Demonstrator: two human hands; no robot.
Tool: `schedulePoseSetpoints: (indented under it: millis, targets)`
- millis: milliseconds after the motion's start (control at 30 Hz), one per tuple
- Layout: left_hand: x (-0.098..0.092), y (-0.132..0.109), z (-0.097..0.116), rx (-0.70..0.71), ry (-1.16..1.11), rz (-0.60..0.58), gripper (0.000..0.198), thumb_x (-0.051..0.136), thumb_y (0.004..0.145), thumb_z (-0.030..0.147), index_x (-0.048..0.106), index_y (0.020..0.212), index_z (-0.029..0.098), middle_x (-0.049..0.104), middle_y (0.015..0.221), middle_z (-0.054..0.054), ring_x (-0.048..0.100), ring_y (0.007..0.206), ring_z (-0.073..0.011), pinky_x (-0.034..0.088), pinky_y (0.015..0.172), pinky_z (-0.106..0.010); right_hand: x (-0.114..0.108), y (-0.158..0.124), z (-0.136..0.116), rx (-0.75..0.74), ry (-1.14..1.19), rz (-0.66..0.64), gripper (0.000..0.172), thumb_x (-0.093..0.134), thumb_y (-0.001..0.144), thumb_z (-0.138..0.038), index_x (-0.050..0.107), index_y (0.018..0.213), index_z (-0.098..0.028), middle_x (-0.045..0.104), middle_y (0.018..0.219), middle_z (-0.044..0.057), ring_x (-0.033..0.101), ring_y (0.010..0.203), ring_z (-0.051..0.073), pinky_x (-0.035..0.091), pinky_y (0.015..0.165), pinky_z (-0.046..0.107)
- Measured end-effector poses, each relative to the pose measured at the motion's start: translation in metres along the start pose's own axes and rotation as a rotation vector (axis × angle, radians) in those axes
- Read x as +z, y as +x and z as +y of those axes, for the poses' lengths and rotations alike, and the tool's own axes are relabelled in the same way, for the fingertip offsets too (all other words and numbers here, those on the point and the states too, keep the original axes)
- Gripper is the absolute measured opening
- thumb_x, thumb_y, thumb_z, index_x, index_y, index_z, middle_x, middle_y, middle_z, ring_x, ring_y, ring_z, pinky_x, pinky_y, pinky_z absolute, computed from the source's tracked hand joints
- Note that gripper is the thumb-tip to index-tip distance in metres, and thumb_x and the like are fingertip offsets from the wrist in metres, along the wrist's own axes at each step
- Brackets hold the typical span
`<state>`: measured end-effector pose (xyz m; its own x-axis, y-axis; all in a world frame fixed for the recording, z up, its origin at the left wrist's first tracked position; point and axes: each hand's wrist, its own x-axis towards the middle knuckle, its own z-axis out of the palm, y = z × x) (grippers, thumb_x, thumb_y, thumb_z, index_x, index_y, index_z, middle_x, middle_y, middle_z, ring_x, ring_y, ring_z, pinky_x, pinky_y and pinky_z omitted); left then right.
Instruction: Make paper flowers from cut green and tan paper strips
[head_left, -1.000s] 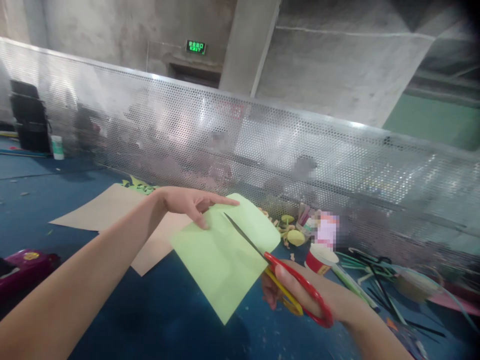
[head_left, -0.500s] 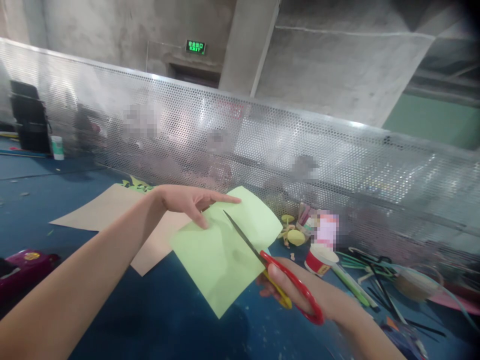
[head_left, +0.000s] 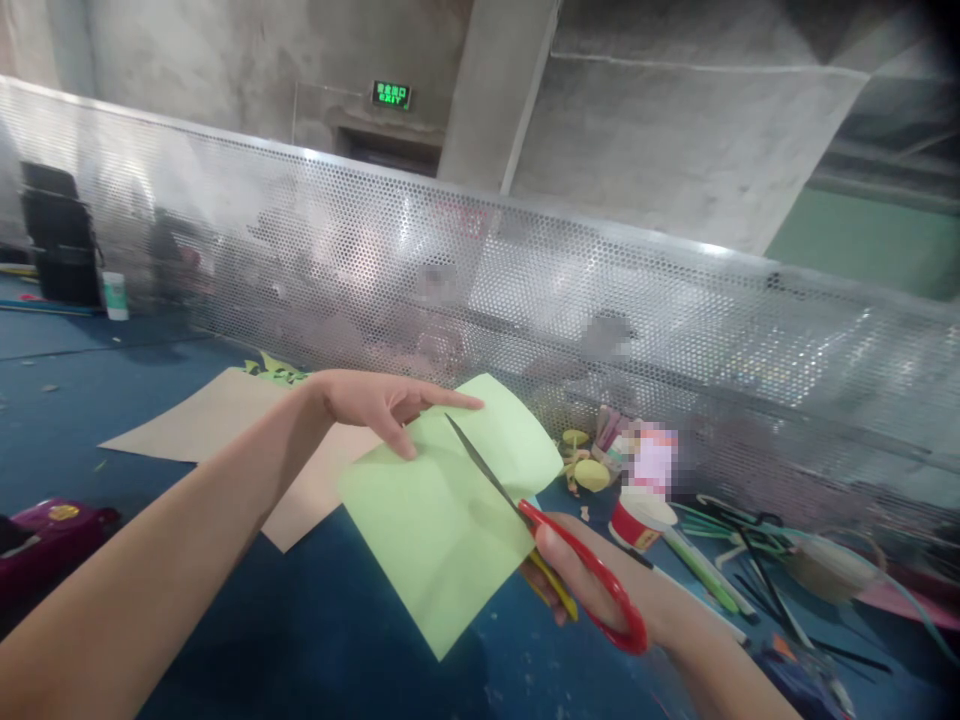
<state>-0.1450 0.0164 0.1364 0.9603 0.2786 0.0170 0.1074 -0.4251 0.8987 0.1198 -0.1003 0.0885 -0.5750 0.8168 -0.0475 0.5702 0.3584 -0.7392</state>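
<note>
Green paper (head_left: 442,540) between hands, near corner toward viewer. Left hand (head_left: 379,405): thumb, index spread over far-left edge; can't tell grip underneath. Right hand (head_left: 574,570) curled round handles of scissors (head_left: 534,513), long axis pointing up-left across paper.

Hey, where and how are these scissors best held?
Best grip for the scissors is probably the red and yellow handles, coming from the near right, where your right hand is. They point toward that arm, while the visible blade runs away over the green sheet toward your left hand, so I'd avoid that end.
</note>
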Motion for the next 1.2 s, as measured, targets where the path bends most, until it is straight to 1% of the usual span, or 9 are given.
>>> schedulePoseSetpoints:
  millis: [133, 233, 400, 500, 667, 833, 967, 1100, 1200]
  targets:
    - [0.000, -0.001, 0.000, 0.012, 0.024, 0.001, 0.080, 0.065, 0.070, 0.022, 0.021, 0.136, 0.030, 0.036, 0.137, -0.005, 0.045, 0.115, -0.0273, 0.046, 0.082, -0.029, 0.003, 0.004, 0.006, 0.003, -0.025, 0.023, 0.045, 0.023, 0.086, -0.056, 0.038, 0.065, -0.019, 0.041, 0.057, -0.004, 0.046, 0.045, 0.009, 0.042, 0.047, 0.024]
    - [-0.001, -0.001, 0.000, 0.015, 0.048, 0.005, 0.078, 0.064, 0.071, 0.022, 0.021, 0.136, 0.030, 0.039, 0.135, -0.005, 0.046, 0.114, -0.0266, 0.046, 0.082, -0.028, 0.005, 0.003, 0.007, -0.002, 0.017, 0.026, 0.046, 0.020, 0.086, -0.056, 0.039, 0.066, -0.019, 0.042, 0.057, -0.004, 0.048, 0.047, 0.009, 0.045, 0.053, 0.026]
    - [-0.001, -0.001, 0.001, 0.040, 0.053, 0.002, 0.078, 0.064, 0.071, 0.020, 0.022, 0.136, 0.028, 0.037, 0.136, -0.005, 0.042, 0.118, -0.0263, 0.045, 0.085, -0.029, 0.005, -0.001, 0.002, 0.013, -0.002, 0.020, 0.041, 0.024, 0.087, -0.054, 0.042, 0.074, -0.020, 0.048, 0.066, -0.002, 0.054, 0.054, 0.011, 0.047, 0.061, 0.029]
    - [-0.001, -0.001, 0.002, 0.025, 0.043, -0.005, 0.078, 0.064, 0.071, 0.021, 0.022, 0.136, 0.030, 0.038, 0.136, -0.004, 0.041, 0.118, -0.0271, 0.045, 0.085, -0.029, 0.006, 0.000, 0.004, 0.022, -0.010, 0.031, 0.041, 0.024, 0.086, -0.055, 0.041, 0.072, -0.020, 0.047, 0.065, -0.002, 0.054, 0.053, 0.011, 0.046, 0.056, 0.026]
    - [0.000, 0.000, 0.001, -0.033, 0.009, 0.001, 0.079, 0.065, 0.070, 0.021, 0.021, 0.136, 0.030, 0.039, 0.134, -0.006, 0.044, 0.115, -0.0290, 0.046, 0.082, -0.031, 0.008, 0.006, 0.010, -0.006, -0.032, 0.052, 0.045, 0.023, 0.086, -0.057, 0.036, 0.065, -0.020, 0.041, 0.056, -0.004, 0.048, 0.044, 0.009, 0.040, 0.045, 0.022]
    - [0.001, 0.000, 0.002, -0.033, 0.004, 0.009, 0.079, 0.065, 0.069, 0.020, 0.023, 0.135, 0.029, 0.038, 0.136, -0.006, 0.043, 0.116, -0.0296, 0.044, 0.084, -0.032, 0.010, 0.009, 0.013, -0.013, -0.016, 0.060, 0.046, 0.022, 0.085, -0.059, 0.035, 0.064, -0.020, 0.037, 0.051, -0.005, 0.043, 0.039, 0.007, 0.034, 0.038, 0.020]
    - [0.000, 0.000, 0.002, -0.013, -0.007, 0.002, 0.080, 0.066, 0.069, 0.020, 0.023, 0.135, 0.029, 0.036, 0.137, -0.006, 0.042, 0.118, -0.0291, 0.044, 0.086, -0.032, 0.010, 0.009, 0.012, -0.036, 0.027, 0.055, 0.048, 0.023, 0.083, -0.062, 0.033, 0.063, -0.020, 0.033, 0.047, -0.006, 0.038, 0.035, 0.006, 0.030, 0.033, 0.017]
    - [0.001, 0.000, 0.001, -0.030, -0.061, -0.007, 0.081, 0.065, 0.069, 0.021, 0.021, 0.136, 0.029, 0.041, 0.134, -0.006, 0.042, 0.117, -0.0288, 0.042, 0.088, -0.035, 0.010, 0.009, 0.010, -0.018, 0.042, 0.069, 0.049, 0.026, 0.081, -0.063, 0.033, 0.061, -0.020, 0.031, 0.045, -0.007, 0.037, 0.032, 0.005, 0.028, 0.029, 0.016]
    - [0.001, 0.000, 0.002, -0.030, -0.075, 0.008, 0.080, 0.066, 0.067, 0.019, 0.025, 0.135, 0.029, 0.040, 0.134, -0.005, 0.041, 0.118, -0.0292, 0.041, 0.090, -0.036, 0.009, 0.011, 0.012, -0.034, 0.054, 0.088, 0.049, 0.029, 0.080, -0.064, 0.033, 0.058, -0.020, 0.032, 0.043, -0.006, 0.035, 0.032, 0.005, 0.025, 0.028, 0.016]
